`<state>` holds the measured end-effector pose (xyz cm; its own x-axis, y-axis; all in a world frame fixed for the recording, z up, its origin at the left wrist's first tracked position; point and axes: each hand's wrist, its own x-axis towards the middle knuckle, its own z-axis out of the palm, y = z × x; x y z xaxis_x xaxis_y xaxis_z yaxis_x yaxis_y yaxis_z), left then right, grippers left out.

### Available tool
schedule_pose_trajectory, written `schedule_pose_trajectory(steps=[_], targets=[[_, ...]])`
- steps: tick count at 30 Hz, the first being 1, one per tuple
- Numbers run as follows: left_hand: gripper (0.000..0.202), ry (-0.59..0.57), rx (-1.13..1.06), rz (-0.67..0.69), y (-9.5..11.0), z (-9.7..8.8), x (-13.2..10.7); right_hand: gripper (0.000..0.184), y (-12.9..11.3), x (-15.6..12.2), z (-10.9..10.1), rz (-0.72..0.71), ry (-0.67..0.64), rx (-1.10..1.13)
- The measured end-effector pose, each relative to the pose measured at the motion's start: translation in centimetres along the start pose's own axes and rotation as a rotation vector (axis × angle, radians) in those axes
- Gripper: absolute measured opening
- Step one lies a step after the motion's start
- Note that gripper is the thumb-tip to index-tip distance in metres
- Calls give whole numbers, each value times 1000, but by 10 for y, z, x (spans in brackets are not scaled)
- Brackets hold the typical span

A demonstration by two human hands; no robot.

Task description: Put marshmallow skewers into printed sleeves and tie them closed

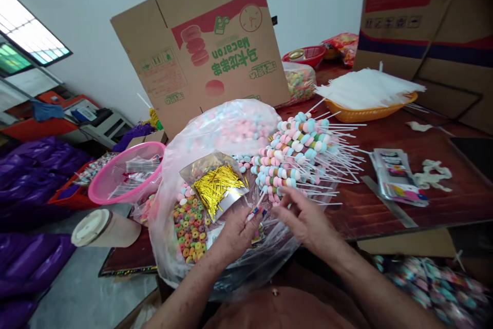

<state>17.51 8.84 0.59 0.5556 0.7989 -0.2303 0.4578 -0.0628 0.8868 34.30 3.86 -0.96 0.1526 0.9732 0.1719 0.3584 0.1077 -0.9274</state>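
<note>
My left hand [239, 229] is closed around a thin white stick with small coloured candy on its lower end [257, 211]. My right hand [302, 211] hovers just right of it with fingers spread, touching the nearest skewers. A heap of marshmallow skewers [296, 152] in pink, blue and white lies on a clear plastic bag [165, 236]. In front of my left hand sits a clear packet of gold twist ties [217, 185], beside a pile of coloured ring candies [190, 226].
A pink basin [111, 177] with wrappers stands at left, a lidded paper cup [102, 229] lies near it. An orange basket [370, 111] of white wrappers sits at back right. Printed packets [396, 177] lie right. Cardboard boxes [204, 46] stand behind.
</note>
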Motion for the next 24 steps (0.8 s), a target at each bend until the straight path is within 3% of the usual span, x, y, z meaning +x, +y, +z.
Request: schedule_pose_trajectory(steps=[2,4,8,10,12,13,15,17,19,21,24], targets=[[30,-67,81,46,1,-2,0,27,5,-3,11,120,-197,195],[26,-204,138,63,3,-7,0,28,8,-5,22,157,-311,274],[24,-503,57,-122,9,-19,-3,32,2,-3,30,262,-315,326],[27,-495,-28,-248,8,-21,-6,36,-5,2,27,415,-297,495],[32,-426,-117,-337,3,-20,-8,36,-12,6,19,425,-158,629],[34,-398,-153,-366,0,-19,-9,33,-15,8,15,323,-53,598],[33,-363,-196,-384,-8,-17,-9,20,-18,8,11,-52,47,303],[27,-384,-189,-342,-14,-20,-9,21,-17,4,15,-489,-53,-145],[20,-489,-153,-264,-18,-26,-10,33,-13,-1,29,-800,-212,-531],[19,-621,-147,-239,-20,-35,-14,33,-10,-7,46,-918,-303,-777],[16,-690,-2,-240,-23,-49,-26,25,-15,-11,66,-831,-522,-869]])
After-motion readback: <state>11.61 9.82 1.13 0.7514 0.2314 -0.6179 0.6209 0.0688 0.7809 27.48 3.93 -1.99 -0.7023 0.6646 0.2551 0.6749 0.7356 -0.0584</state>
